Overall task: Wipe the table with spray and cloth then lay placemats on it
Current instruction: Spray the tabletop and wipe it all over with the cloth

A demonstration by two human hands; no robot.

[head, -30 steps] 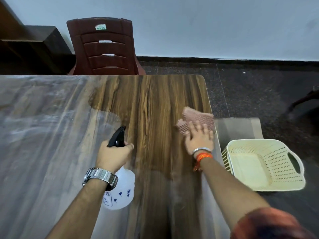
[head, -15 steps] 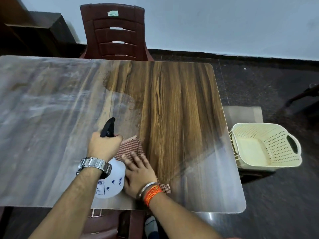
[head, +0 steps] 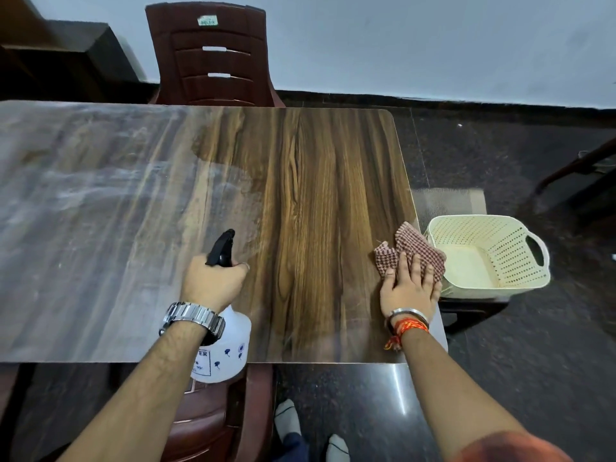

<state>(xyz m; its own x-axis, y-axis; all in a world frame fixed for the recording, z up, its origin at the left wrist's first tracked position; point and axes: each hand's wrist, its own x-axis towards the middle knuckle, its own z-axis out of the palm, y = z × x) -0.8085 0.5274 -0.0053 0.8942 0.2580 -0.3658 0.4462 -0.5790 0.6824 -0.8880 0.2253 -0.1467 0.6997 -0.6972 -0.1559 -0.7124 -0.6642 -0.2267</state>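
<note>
Dim, glare on table (head: 83, 195), edges bowed

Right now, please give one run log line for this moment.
phase: wiping | left hand: holds spray bottle | right hand: flat on cloth, table right edge | placemats: none on table

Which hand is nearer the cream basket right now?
Right. The right hand presses the checked cloth at the table's right edge, just beside the cream basket. The left hand grips the spray bottle farther left, mid-table.
</note>
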